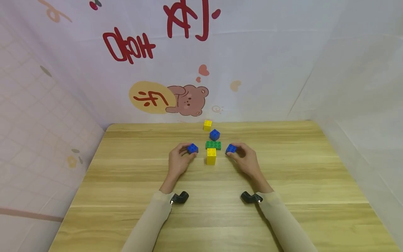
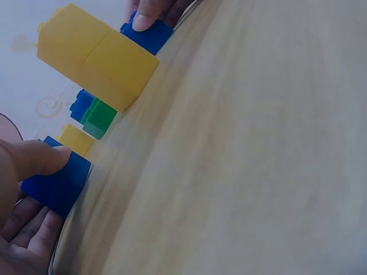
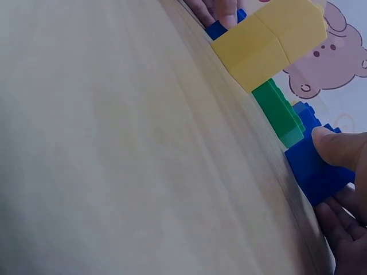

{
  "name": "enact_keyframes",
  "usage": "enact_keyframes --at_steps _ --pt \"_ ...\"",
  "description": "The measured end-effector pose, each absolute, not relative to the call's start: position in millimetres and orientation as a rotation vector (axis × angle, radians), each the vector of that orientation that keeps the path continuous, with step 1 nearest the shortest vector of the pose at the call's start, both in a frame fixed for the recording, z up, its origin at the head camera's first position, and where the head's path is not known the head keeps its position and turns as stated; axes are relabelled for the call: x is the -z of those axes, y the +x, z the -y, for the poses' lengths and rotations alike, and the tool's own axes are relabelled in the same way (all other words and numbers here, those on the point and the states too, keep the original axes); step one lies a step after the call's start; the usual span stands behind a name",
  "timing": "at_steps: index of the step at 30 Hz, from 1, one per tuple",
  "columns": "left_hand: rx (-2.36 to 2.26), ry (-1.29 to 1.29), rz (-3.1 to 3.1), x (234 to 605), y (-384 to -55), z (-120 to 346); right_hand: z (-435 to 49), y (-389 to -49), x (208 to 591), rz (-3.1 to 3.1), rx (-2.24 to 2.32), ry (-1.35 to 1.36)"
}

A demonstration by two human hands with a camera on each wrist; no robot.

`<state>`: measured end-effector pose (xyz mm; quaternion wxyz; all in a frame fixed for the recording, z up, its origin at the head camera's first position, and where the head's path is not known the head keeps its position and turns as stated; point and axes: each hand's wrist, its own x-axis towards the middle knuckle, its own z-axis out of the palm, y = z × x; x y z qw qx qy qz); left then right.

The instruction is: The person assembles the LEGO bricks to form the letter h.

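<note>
My left hand (image 1: 179,159) pinches a blue brick (image 1: 192,148) between thumb and fingers, low at the table. On the other side, my right hand (image 1: 248,159) holds a second blue brick (image 1: 231,148) the same way; its thumb (image 3: 332,146) lies across the near face in the right wrist view. Between the hands stands a yellow tower (image 1: 211,156), two bricks stacked, as the seam in the left wrist view shows. Just behind it lies a long green brick (image 1: 213,145) with two rows of studs. Neither hand touches the tower or the green brick.
Behind the green brick sits another blue brick (image 1: 215,135), turned at an angle. A small yellow brick (image 1: 207,125) stands near the back edge of the wooden table (image 1: 207,217). A printed white cloth (image 1: 267,63) hangs behind and at both sides.
</note>
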<state>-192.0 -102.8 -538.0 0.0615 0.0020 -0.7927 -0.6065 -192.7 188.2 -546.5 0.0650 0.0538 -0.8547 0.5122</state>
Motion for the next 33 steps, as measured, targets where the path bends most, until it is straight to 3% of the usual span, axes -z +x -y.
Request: enact_keyframes --at_steps 33 --pt "1.837 0.088 2.387 537 -178 98 -184 -176 540 2.594 -1.578 0.211"
